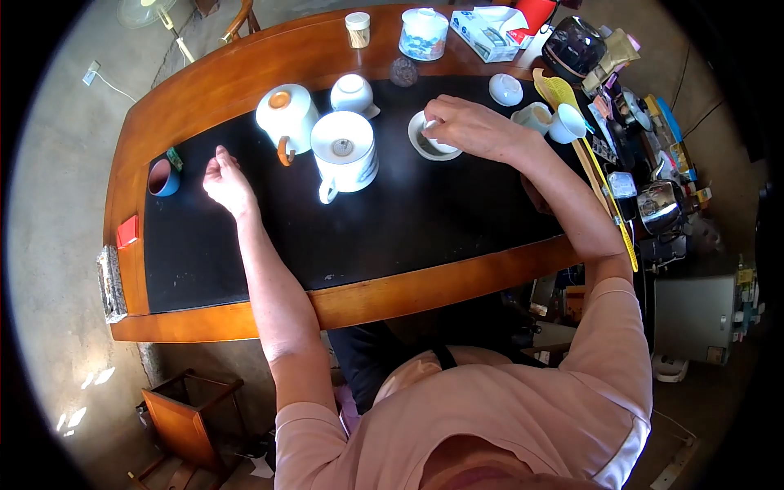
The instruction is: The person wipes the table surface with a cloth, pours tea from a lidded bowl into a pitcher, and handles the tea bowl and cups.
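My right hand (474,129) is closed over a white bowl (421,147) on the black table mat. Its fingers grip a small white porcelain piece inside the bowl; its exact kind is partly hidden by the hand. Above the left part of the mat, my left hand (228,181) has its fingers curled in, with nothing visible in them. Between the hands stand a white mug (347,159) and a white cup with an orange-brown handle (287,118), both apparently upside down. Behind them is a small white cup (351,94), bottom up.
A blue cup (164,179) and red packet (127,232) are at left. A toothpick jar (358,31), a lidded canister (423,35) and a tissue box (487,34) line the back. White cups (567,124) and a yellow strip (612,200) border the cluttered right side.
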`<state>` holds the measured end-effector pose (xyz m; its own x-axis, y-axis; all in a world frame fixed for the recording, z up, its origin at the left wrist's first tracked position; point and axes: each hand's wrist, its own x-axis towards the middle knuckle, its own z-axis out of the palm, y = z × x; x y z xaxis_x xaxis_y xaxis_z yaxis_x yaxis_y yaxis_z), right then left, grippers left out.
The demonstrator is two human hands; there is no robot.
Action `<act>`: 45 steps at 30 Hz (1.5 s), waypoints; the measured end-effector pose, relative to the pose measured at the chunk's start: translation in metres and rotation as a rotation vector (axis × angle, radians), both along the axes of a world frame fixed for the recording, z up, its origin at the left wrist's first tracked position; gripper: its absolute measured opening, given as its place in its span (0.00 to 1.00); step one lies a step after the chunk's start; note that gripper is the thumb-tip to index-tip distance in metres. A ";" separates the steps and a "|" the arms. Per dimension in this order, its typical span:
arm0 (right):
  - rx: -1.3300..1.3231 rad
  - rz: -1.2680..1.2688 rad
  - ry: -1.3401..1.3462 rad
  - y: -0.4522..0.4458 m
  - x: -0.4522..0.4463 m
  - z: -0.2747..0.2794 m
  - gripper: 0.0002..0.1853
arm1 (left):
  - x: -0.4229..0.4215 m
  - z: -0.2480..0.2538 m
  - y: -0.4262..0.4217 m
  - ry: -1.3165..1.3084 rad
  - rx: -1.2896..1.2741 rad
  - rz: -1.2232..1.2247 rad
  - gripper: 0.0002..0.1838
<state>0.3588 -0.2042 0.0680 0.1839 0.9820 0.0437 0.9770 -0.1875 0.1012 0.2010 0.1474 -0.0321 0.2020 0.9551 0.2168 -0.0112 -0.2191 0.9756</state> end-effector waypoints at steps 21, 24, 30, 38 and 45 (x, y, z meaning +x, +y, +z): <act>0.070 -0.123 0.280 0.001 -0.004 0.002 0.13 | 0.001 0.000 -0.001 0.032 0.022 -0.014 0.19; 0.017 -0.062 0.130 0.002 -0.006 0.003 0.13 | 0.001 -0.003 0.002 0.028 0.012 -0.027 0.19; 0.160 0.081 -0.133 -0.012 0.007 0.007 0.15 | 0.002 -0.004 0.002 0.012 0.023 -0.025 0.19; 0.194 -0.006 0.003 -0.030 -0.006 0.014 0.17 | 0.001 0.003 -0.004 0.067 0.004 -0.025 0.19; 0.195 0.040 0.056 -0.021 -0.006 -0.005 0.15 | 0.001 0.000 0.000 0.122 0.021 -0.025 0.19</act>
